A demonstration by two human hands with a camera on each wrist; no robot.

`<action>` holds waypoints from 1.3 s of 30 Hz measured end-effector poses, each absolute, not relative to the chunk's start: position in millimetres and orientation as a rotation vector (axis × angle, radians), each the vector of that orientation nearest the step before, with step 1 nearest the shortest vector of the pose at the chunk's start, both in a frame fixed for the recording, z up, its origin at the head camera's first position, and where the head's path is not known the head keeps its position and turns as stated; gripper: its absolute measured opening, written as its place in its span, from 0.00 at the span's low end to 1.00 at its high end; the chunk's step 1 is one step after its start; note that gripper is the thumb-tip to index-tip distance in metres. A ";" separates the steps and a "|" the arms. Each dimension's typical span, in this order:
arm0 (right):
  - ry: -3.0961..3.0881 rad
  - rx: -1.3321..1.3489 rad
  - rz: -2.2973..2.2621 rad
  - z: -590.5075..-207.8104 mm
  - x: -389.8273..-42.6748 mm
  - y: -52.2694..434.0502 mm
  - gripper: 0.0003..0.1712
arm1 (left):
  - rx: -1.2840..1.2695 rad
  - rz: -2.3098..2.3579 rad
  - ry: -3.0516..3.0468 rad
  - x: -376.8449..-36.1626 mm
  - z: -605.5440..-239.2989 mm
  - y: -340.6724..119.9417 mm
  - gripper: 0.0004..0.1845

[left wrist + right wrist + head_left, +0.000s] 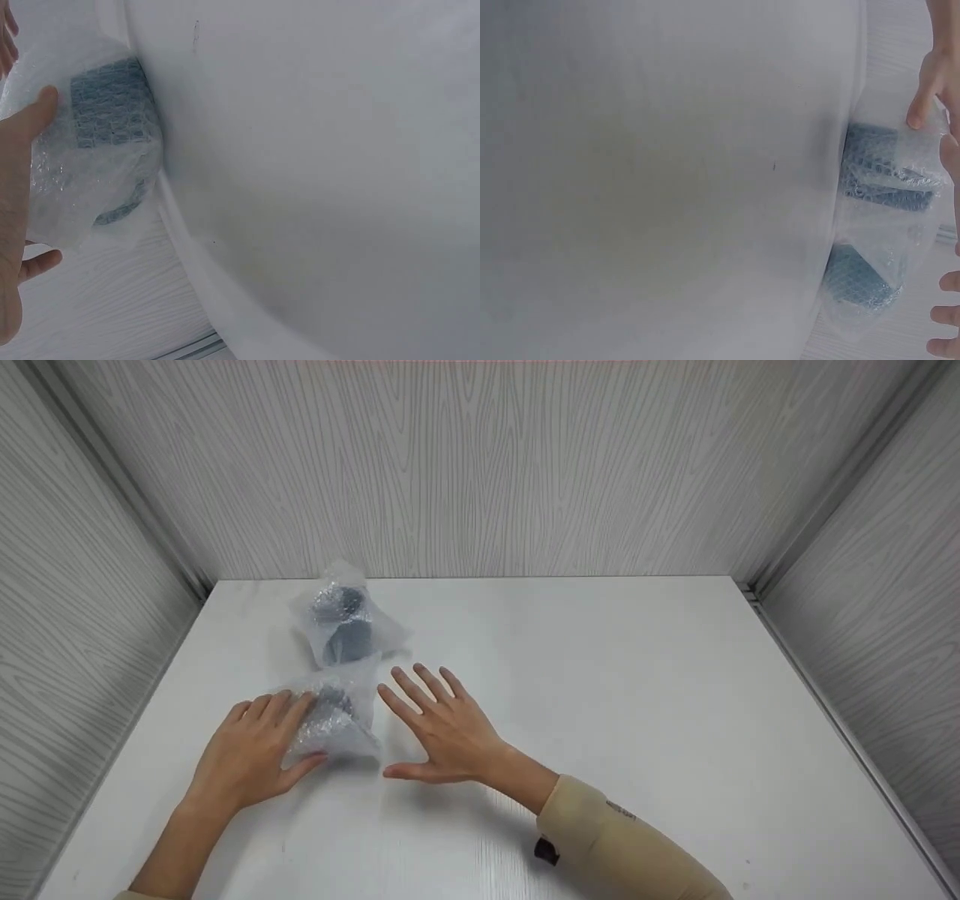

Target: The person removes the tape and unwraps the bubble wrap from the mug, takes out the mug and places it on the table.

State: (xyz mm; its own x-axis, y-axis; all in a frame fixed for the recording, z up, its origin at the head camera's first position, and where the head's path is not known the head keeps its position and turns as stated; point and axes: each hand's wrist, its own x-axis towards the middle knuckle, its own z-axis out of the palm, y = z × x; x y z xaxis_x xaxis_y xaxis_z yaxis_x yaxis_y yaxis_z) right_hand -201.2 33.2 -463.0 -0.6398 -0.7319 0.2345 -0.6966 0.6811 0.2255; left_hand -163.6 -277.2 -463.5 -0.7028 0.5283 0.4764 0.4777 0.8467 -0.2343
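Two dark objects wrapped in bubble wrap lie at the left of the white table [637, 697]. My left hand [262, 739] rests on the near package [341, 724], fingers laid fairly straight over its left side and thumb along its near edge. My right hand [442, 727] hovers flat just right of that package, fingers spread and straight, holding nothing. The far package [341, 622] lies apart behind them, untouched. In the left wrist view the near package [105, 127] shows its dark core, with my thumb [37, 112] against the wrap. The right wrist view shows the near package [889, 176] and far package [859, 277] side by side.
Grey wood-grain walls [480, 472] enclose the table at the back and on both sides. The right sleeve [622, 847] is beige. Bare white tabletop stretches across the middle and right.
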 end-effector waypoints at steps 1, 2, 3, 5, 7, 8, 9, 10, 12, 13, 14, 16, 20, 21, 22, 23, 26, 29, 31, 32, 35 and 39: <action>-2.585 1.136 -0.170 -463.0 -201.5 32.4 0.62 | -0.736 0.128 -2.481 -163.5 -463.2 -276.3 0.46; -2.583 1.138 -0.174 -462.9 -201.6 31.6 0.62 | -0.736 0.130 -2.482 -163.4 -463.1 -275.2 0.46; -2.584 1.140 -0.178 -462.7 -201.7 31.0 0.62 | -0.736 0.129 -2.485 -163.3 -462.9 -274.1 0.46; -2.578 1.141 -0.187 -462.8 -202.4 30.2 0.62 | -0.735 0.129 -2.490 -163.2 -462.5 -271.8 0.47; -2.575 1.141 -0.195 -463.0 -202.8 29.5 0.63 | -0.735 0.124 -2.497 -163.0 -462.3 -269.5 0.47; -2.575 1.141 -0.196 -463.2 -202.9 29.1 0.63 | -0.735 0.122 -2.500 -162.9 -462.2 -268.4 0.47; -2.573 1.142 -0.197 -463.5 -203.3 28.6 0.63 | -0.737 0.119 -2.500 -162.6 -462.1 -267.4 0.47; -2.573 1.144 -0.199 -464.2 -203.5 28.5 0.63 | -0.740 0.118 -2.500 -162.4 -462.5 -266.2 0.47; -2.575 1.149 -0.199 -465.1 -203.4 28.1 0.63 | -0.749 0.113 -2.494 -162.2 -463.5 -264.0 0.47; -2.574 1.151 -0.201 -465.6 -203.7 27.9 0.63 | -0.755 0.112 -2.490 -162.2 -464.3 -262.8 0.47; -2.574 1.154 -0.202 -466.1 -204.0 27.8 0.63 | -0.762 0.111 -2.484 -162.4 -465.0 -261.5 0.47; -2.575 1.156 -0.210 -466.5 -204.7 27.5 0.63 | -0.774 0.109 -2.473 -162.8 -466.4 -259.2 0.47; -2.580 1.159 -0.225 -465.8 -206.3 26.0 0.63 | -0.784 0.112 -2.446 -163.9 -467.6 -254.9 0.47; -2.581 1.158 -0.229 -465.4 -206.6 25.4 0.63 | -0.782 0.114 -2.438 -164.2 -467.5 -253.9 0.46; -2.581 1.159 -0.230 -465.2 -206.9 24.8 0.63 | -0.780 0.120 -2.430 -164.3 -467.4 -252.9 0.46; -2.581 1.159 -0.230 -464.9 -207.0 24.2 0.63 | -0.780 0.126 -2.422 -164.4 -467.5 -251.8 0.46; -2.576 1.159 -0.229 -464.0 -207.4 22.7 0.62 | -0.777 0.147 -2.408 -165.0 -467.1 -248.3 0.46; -2.570 1.156 -0.238 -463.4 -207.8 22.0 0.62 | -0.778 0.156 -2.414 -165.4 -466.9 -244.8 0.47; -2.566 1.153 -0.246 -463.0 -208.7 21.9 0.62 | -0.780 0.157 -2.419 -165.5 -467.0 -242.6 0.47; -2.566 1.151 -0.254 -462.9 -209.3 22.0 0.62 | -0.782 0.156 -2.420 -165.7 -467.2 -241.6 0.47; -2.571 1.152 -0.261 -462.6 -211.6 22.2 0.62 | -0.792 0.153 -2.409 -166.1 -467.8 -238.7 0.47; -2.560 1.180 -0.264 -463.1 -213.8 22.4 0.59 | -0.803 0.157 -2.389 -166.9 -468.5 -235.6 0.48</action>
